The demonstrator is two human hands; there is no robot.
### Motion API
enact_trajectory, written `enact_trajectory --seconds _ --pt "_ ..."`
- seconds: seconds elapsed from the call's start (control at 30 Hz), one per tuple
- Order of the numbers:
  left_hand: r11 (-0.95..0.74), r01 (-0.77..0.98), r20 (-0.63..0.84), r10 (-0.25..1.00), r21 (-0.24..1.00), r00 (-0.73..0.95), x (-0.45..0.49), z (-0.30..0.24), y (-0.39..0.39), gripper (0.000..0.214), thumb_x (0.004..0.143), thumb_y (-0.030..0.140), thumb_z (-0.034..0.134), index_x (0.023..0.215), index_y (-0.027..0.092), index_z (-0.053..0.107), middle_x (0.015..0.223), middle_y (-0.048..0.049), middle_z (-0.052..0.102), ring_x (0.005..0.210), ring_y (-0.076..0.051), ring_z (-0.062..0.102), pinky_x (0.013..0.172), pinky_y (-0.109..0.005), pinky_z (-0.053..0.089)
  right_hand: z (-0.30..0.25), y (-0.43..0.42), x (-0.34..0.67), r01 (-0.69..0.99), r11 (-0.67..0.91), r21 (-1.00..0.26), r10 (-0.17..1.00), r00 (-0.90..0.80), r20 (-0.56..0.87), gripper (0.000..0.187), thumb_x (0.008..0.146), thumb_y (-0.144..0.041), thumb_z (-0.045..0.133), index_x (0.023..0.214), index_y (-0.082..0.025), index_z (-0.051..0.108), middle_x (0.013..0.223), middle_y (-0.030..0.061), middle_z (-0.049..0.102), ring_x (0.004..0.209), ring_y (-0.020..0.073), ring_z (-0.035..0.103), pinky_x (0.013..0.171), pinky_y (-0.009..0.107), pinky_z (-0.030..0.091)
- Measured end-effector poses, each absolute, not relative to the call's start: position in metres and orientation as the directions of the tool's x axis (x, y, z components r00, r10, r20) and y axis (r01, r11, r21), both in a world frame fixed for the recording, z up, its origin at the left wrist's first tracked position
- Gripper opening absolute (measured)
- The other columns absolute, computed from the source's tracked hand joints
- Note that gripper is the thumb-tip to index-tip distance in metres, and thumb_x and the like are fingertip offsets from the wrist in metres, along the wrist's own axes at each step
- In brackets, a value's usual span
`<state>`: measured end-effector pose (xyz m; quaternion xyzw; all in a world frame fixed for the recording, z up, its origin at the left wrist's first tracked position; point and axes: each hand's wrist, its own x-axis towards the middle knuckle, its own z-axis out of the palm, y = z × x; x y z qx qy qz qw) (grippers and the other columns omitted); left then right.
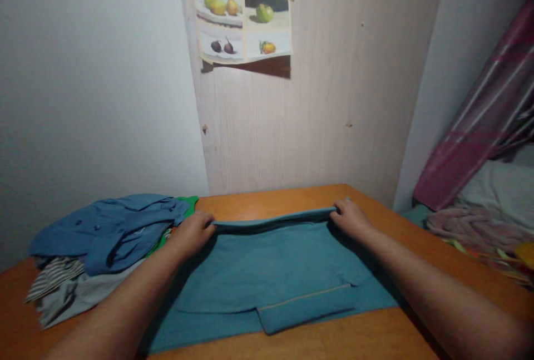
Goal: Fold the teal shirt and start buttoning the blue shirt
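Observation:
A teal shirt (275,260) lies spread on the orange-brown wooden table in front of me, with folded layers. At its near edge a flap that looks like a sleeve (308,307) lies across, with a pale line along its top. My left hand (197,232) is closed on the far left corner of the shirt. Closed on the far right corner is my right hand (350,218). Between the hands the far edge is stretched nearly straight and raised a little, with a dark shadowed gap under it. My fingertips are partly hidden by the cloth.
To the left is a heap of clothes: a blue buttoned garment (125,226), a striped piece (58,275) and something green. The wooden table (267,201) meets a wall panel carrying a fruit picture sheet (244,23). At right are a pink curtain (467,132) and piled fabrics (471,226).

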<state>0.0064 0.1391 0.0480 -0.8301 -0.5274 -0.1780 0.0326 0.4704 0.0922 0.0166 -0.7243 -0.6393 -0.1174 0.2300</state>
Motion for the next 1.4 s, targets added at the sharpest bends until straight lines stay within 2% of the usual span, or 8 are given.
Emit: enact_trajectory --seconds 0.13,0.27,0.47,0.77,1.07,1.23,1.4 --pt "-0.477 0.872 0.38 0.831 0.112 0.406 0.0 0.054 0.108 0.026 0.085 0.031 0.043 0.083 0.02 0.066 0.084 -0.0071 0.065 0.084 -0.023 0.061 0.073 -0.03 0.044 0.017 0.056 0.47 0.972 -0.037 -0.231 0.851 0.152 0.503 0.018 0.085 -0.027 0.051 0.089 -0.018 0.066 0.09 0.0099 0.066 0.085 0.0228 0.059 0.073 0.031 0.041" --pt "-0.485 0.862 0.417 0.821 0.15 0.389 -0.002 0.061 0.071 0.025 0.084 0.034 0.045 0.079 0.021 0.065 0.082 -0.006 0.064 0.084 -0.023 0.06 0.073 -0.03 0.044 0.02 0.021 0.467 0.963 0.015 -0.269 0.807 0.147 0.572 0.021 0.085 -0.027 0.05 0.093 -0.018 0.067 0.094 0.0103 0.068 0.091 0.0244 0.059 0.08 0.032 0.042" --pt "-0.473 0.871 0.488 0.795 0.129 0.36 0.0 0.061 0.023 0.027 0.086 0.04 0.043 0.069 0.022 0.054 0.077 -0.0047 0.059 0.078 -0.022 0.057 0.07 -0.031 0.042 0.02 -0.024 0.462 0.944 0.08 -0.321 0.749 0.156 0.644 0.023 0.087 -0.03 0.049 0.096 -0.02 0.068 0.106 0.0103 0.068 0.102 0.0254 0.059 0.089 0.033 0.044" --pt "-0.481 0.867 0.528 0.773 0.129 0.35 -0.002 0.052 -0.015 0.027 0.088 0.04 0.041 0.073 0.022 0.055 0.079 -0.0045 0.057 0.079 -0.022 0.056 0.07 -0.032 0.04 0.002 -0.07 0.455 0.915 0.113 -0.388 0.697 0.206 0.687 0.027 0.086 -0.03 0.049 0.103 -0.019 0.067 0.115 0.0132 0.066 0.114 0.0271 0.057 0.1 0.037 0.043" --pt "-0.519 0.839 0.571 0.743 0.161 0.35 -0.007 0.041 -0.038 0.032 0.095 0.04 0.039 0.084 0.021 0.063 0.085 -0.0048 0.059 0.084 -0.022 0.057 0.074 -0.031 0.043 -0.003 -0.088 0.454 0.914 0.123 -0.386 0.689 0.201 0.696 0.03 0.087 -0.031 0.049 0.107 -0.018 0.067 0.122 0.0145 0.064 0.118 0.0282 0.056 0.106 0.043 0.04" --pt "-0.524 0.833 0.57 0.745 0.179 0.346 -0.009 0.03 -0.046 0.03 0.095 0.038 0.041 0.089 0.021 0.065 0.091 -0.0067 0.062 0.091 -0.023 0.058 0.081 -0.032 0.044 -0.016 -0.093 0.453 0.922 0.115 -0.371 0.691 0.194 0.697 0.031 0.087 -0.031 0.047 0.107 -0.017 0.066 0.121 0.0148 0.064 0.118 0.0269 0.056 0.105 0.041 0.042" --pt "-0.528 0.826 0.558 0.753 0.196 0.349 -0.01 0.022 -0.05 0.031 0.095 0.039 0.041 0.089 0.021 0.065 0.091 -0.0068 0.062 0.092 -0.023 0.059 0.081 -0.032 0.045 -0.023 -0.098 0.451 0.921 0.09 -0.38 0.701 0.212 0.681 0.033 0.087 -0.03 0.047 0.109 -0.016 0.066 0.122 0.0151 0.063 0.118 0.0266 0.056 0.106 0.04 0.042"
